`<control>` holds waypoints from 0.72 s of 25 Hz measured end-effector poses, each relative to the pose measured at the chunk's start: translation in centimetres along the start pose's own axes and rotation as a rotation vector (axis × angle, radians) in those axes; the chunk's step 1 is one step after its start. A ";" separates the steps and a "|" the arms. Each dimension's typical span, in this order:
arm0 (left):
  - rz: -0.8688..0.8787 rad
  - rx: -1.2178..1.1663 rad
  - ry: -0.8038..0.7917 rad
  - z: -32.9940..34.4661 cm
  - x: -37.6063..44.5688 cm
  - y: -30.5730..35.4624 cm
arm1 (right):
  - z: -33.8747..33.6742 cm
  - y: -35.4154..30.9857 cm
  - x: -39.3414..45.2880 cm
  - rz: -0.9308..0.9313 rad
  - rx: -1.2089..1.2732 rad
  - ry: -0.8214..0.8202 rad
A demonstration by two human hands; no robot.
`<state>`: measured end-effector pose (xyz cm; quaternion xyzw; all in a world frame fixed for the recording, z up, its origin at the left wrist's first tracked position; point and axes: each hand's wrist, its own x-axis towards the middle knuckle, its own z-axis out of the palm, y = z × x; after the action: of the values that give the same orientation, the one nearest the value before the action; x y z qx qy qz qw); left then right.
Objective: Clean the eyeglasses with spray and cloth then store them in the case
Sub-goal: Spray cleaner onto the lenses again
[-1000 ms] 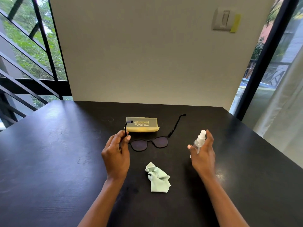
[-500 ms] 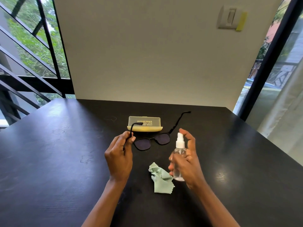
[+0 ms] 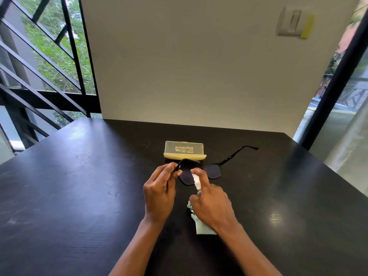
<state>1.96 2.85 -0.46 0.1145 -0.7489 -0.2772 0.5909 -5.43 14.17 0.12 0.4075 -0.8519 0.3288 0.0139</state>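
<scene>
Left hand pinching eyeglasses temple, right hand gripping spray bottle right against lens; could easily overspray onto cloth below.

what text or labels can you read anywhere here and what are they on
Eyeglass case: several lines of dark print and a small logo on the lid, upside down from this view and too small and blurred to read.
Spray bottle in the right hand: no label visible.
Eyeglasses held by the left hand: no readable marking.
Wall switch and the yellow tag beside it: no text visible.
</scene>
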 end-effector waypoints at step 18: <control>-0.096 -0.045 0.038 0.0 0.4 -0.2 | -3.1 3.2 0.4 0.056 0.056 0.181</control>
<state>1.81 2.51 -0.27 0.1421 -0.7247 -0.3199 0.5935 -8.69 17.06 0.94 0.3523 -0.8488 0.3880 0.0703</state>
